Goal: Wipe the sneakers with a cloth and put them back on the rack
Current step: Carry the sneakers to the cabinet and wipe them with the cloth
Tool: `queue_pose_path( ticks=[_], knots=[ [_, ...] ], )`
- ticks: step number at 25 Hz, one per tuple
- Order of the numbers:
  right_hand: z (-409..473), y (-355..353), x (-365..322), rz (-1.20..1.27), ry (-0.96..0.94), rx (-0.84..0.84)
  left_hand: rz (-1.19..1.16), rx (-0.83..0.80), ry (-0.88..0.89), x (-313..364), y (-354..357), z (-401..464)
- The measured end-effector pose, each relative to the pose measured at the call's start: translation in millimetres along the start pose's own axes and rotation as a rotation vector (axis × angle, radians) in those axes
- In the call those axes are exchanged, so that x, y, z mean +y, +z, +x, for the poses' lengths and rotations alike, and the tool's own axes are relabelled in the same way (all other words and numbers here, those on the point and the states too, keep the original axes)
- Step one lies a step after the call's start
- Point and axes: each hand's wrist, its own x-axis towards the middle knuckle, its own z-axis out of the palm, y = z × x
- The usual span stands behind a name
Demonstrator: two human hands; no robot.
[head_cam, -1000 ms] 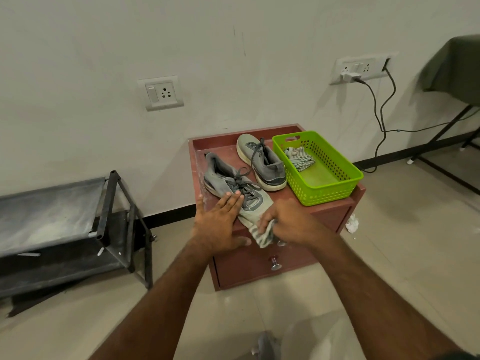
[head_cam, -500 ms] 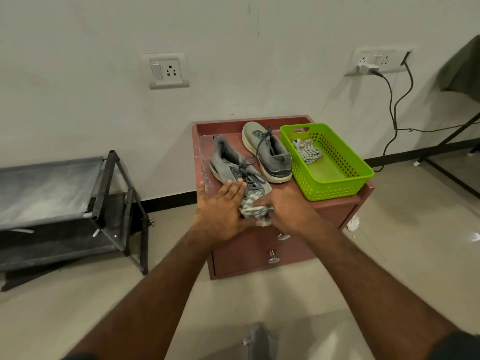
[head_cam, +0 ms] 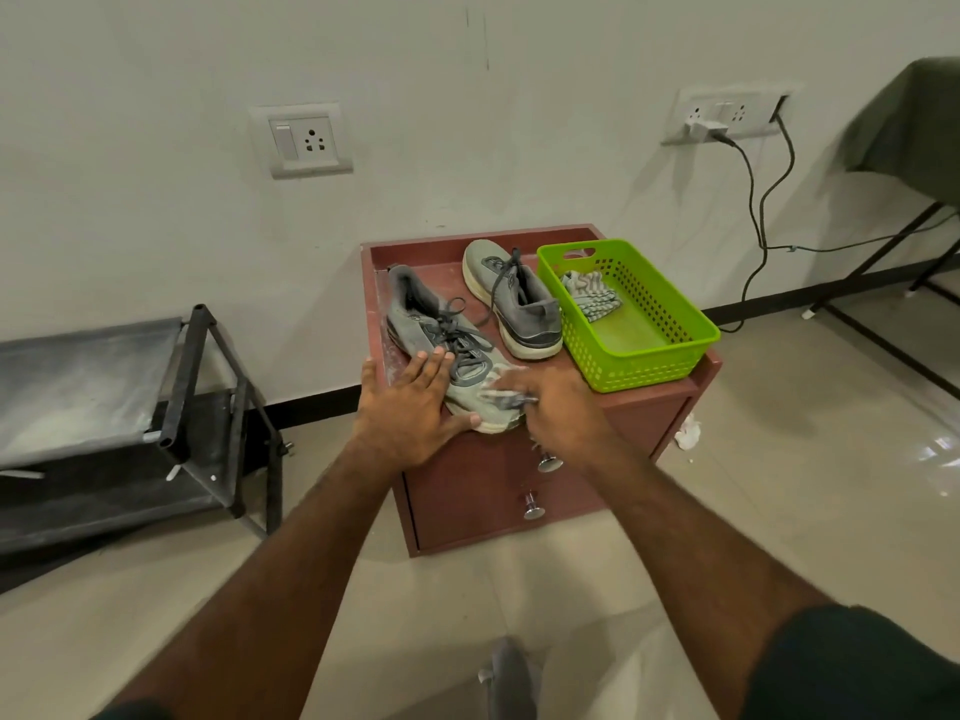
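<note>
Cloth (head_cam: 500, 396) now higher on sneaker (head_cam: 441, 345) toe (right hand (head_cam: 558, 413) gripping, left hand (head_cam: 410, 407) flat).

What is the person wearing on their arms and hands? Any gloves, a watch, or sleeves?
No gloves, watch or rings show: the left hand and the right hand are bare, and both forearms are uncovered. Only at the bottom edge of the view does clothing appear: a dark short sleeve on the right upper arm, and a sliver of dark fabric on the left.
</note>
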Motion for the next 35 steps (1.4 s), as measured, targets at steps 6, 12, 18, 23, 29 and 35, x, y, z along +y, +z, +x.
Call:
queue_pose_path(
  ticks=[6,12,18,23,29,35],
  knots=[
    [-35,-42,21,0.341,0.203,0.041,0.017,0.056,0.044,1,-4,0],
    [-28,-40,1,0.097,0.400,0.433,0.103,0.093,0.166,12,1,3],
    [-24,-9,-20,-0.286,0.233,0.053,0.066,0.037,0.068,20,-1,8],
    [-45,-17,-33,-0.432,0.017,-0.148,0.042,0.044,0.073,20,-3,4],
    [-33,-32,7,-0.030,0.294,0.343,0.006,0.045,0.076,14,1,6],
    [-3,-2,-17,-0.353,0.063,0.029,0.009,0.022,0.097,14,2,9]
  ],
)
